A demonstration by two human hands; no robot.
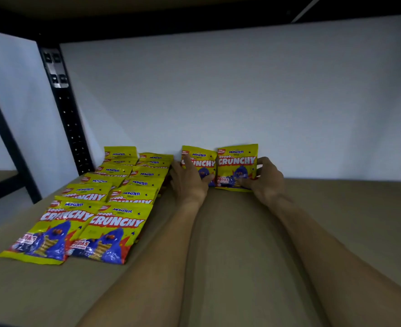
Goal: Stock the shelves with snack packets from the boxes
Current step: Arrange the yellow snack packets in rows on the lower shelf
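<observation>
Packets stand upright at the shelf's (253, 232) back edge: left hand (190, 180) lies open against one packet (200, 161), right hand (265, 180) pinches its neighbour (237, 166). Squaring both flush, bases seated, should prevent toppling.

Both bare arms reach far forward, side by side. The left hand (187, 180) has its fingers spread and its pointer finger sticking up. The right hand (266, 179) is curled, with its thumb on top and fingers low. The two hands are near each other, not touching.
</observation>
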